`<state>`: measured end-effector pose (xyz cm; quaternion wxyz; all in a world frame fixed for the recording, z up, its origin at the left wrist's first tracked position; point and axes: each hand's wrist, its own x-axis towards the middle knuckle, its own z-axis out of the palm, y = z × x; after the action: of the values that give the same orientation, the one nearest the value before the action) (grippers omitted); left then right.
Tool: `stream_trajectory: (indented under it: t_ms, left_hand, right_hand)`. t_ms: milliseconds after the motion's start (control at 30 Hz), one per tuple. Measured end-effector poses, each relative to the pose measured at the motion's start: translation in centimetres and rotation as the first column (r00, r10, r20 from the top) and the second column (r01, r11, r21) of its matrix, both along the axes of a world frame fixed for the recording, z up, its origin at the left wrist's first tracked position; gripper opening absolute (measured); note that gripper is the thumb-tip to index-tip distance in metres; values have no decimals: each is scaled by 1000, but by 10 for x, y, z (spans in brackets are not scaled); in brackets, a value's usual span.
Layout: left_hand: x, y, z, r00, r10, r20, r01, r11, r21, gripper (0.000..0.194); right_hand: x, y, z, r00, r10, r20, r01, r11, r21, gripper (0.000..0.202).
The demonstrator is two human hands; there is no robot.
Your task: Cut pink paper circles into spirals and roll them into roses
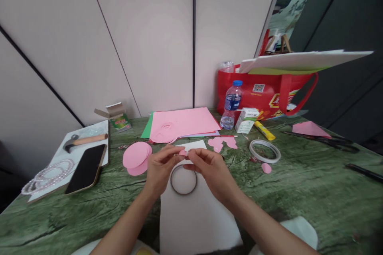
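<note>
— Head view: pale wall panels [143, 36] rise behind a green, wood-grained table [54, 219] in front of you. A bright red carrier bag [254, 101] stands at the back right, with large white sheets [293, 61] sticking out of its top.

— What lies nearest you?

— A long white sheet [197, 223] runs under your hands. Beyond it sits a stack of flat pink paper [188, 121], and at far left a white board [56, 159] carries a black phone [86, 169], a wooden-handled hammer [89, 140] and a looped string of pale beads [60, 167].

— And your hands?

— Both are raised over the white sheet, fingertips almost meeting. Your left hand [161, 166] is closed in a pinch on a small pink paper piece [182, 152]. Your right hand [214, 167] is pinched shut at its other side, where something tiny and white shows; you cannot tell what that is.

— Which smaller things are around them?

— A clear, blue-capped bottle [231, 102] stands before the bag, beside a white and green carton [245, 121]. Pink paper circles [136, 155] lie left of your left hand. Right of your right hand is a white tape roll [277, 153]. Just below your fingers, a thin dark ring [183, 194] rests on the white sheet.
</note>
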<state>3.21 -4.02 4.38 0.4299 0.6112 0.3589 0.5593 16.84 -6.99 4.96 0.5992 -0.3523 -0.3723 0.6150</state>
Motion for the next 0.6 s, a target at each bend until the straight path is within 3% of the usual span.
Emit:
stream_trajectory:
  t_ms: [600]
  left_hand:
    - [3, -3, 0, 998, 18, 58, -18, 1000, 8, 16]
  right_hand:
    - [-9, -4, 2, 994, -70, -84, 67, 997, -37, 20]
